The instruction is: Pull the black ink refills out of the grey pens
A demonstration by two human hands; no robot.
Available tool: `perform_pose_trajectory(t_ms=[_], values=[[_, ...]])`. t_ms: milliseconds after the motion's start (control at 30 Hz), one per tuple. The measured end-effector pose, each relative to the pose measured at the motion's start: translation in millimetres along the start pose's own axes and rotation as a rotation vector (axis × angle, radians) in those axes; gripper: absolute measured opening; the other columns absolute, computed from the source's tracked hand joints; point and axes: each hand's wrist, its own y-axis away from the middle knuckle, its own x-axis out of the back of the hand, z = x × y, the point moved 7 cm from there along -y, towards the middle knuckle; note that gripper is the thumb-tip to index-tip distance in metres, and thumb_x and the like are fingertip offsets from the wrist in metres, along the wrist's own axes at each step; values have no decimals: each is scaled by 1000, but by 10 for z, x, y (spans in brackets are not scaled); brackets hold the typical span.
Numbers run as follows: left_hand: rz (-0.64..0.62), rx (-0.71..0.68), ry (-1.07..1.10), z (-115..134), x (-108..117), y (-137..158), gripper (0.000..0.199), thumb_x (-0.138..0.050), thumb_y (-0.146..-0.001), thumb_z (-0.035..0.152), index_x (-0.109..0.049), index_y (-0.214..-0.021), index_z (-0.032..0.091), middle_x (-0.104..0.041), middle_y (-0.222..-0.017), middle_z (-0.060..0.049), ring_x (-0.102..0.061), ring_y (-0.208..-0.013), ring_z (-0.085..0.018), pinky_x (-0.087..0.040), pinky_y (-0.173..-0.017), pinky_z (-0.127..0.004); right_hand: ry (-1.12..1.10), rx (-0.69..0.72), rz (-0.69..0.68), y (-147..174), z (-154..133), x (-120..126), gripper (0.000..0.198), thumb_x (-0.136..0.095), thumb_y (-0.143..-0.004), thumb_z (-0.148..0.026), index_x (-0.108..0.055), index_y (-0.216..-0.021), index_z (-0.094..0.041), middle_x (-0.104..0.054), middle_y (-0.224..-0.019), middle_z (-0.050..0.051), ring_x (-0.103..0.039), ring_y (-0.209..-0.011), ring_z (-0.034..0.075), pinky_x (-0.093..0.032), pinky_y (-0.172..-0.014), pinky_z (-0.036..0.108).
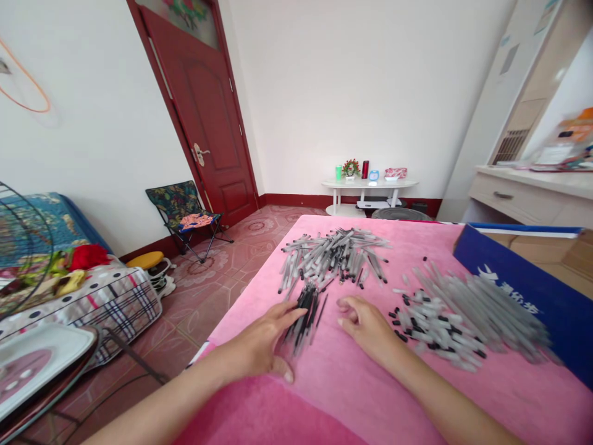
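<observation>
My left hand (266, 339) lies at the near left of the pink-covered table, its fingers stretched over a bundle of thin black pen refills (303, 315) and its thumb spread apart. Just right of that bundle, my right hand (365, 324) hovers with loosely curled fingers, a gap between thumb and forefinger and nothing visible in it. Beyond the refills spreads a messy heap of capped clear pens (333, 253). To the right of my right hand are a pile of clear and black pen caps (438, 324) and a stack of clear pen barrels (491, 309). Motion blurs some details.
A blue cardboard box (519, 278) stands at the table's right edge, beside a white cabinet (504, 201). The pink cloth (324, 395) covers the table. At the left are a folding chair (185, 213), a yellow stool (146, 259) and a tray (46, 358).
</observation>
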Motion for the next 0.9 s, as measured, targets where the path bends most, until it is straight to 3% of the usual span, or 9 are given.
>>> perform_pose_trajectory(t_ms=[100, 333, 467, 633, 700, 767, 900], values=[[12, -83, -98, -63, -86, -36, 90, -68, -54, 55, -34, -132, 26, -30, -137, -13, -29, -124, -30, -27, -102, -41, 18, 12, 13, 9, 4, -35, 25, -49, -69, -15, -59, -92, -16, -60, -94, 7, -58, -79, 16, -44, -73, 28], [201, -134, -246, -26, -82, -177, 62, -51, -69, 58, -48, -121, 25, -44, -127, -11, -39, -117, -26, -30, -98, -39, -8, 6, 30, 5, 30, -51, 23, -49, -70, -17, -58, -91, -16, -58, -92, 6, -57, -71, 14, -43, -69, 26], [190, -198, -333, 96, -100, -160, 73, -52, -65, 63, -41, -127, 26, -36, -135, -11, -33, -122, -29, -27, -100, -43, -21, 21, 51, 40, 6, -49, 22, -48, -71, -15, -57, -92, -15, -56, -90, 6, -55, -70, 13, -43, -67, 25], [92, -234, -335, 152, -153, -94, 69, -45, -75, 57, -28, -135, 26, -25, -141, -9, -23, -128, -28, -19, -104, -46, 58, 112, -9, 78, -98, -72, 22, -50, -70, -13, -60, -89, -18, -54, -87, 4, -54, -72, 14, -40, -70, 25], [177, -197, -258, 119, -51, -98, 63, -44, -79, 51, -27, -135, 26, -25, -142, -8, -23, -128, -26, -21, -104, -42, 43, 101, 1, 66, -83, -44, 23, -49, -70, -13, -60, -90, -18, -54, -88, 4, -54, -72, 14, -40, -70, 25], [313, -132, -171, 8, 104, -137, 53, -43, -82, 42, -34, -132, 26, -34, -137, -8, -30, -125, -23, -25, -102, -38, 25, 78, 14, 47, -56, -20, 21, -49, -71, -13, -59, -89, -17, -54, -87, 4, -54, -71, 13, -40, -68, 24], [563, 85, -104, -463, 386, -308, 35, -51, -78, 31, -55, -111, 21, -57, -110, -8, -55, -95, -20, -42, -83, -33, 29, 75, -2, 39, -67, -33, 14, -49, -71, -14, -58, -81, -17, -53, -83, 3, -53, -68, 13, -39, -65, 24]])
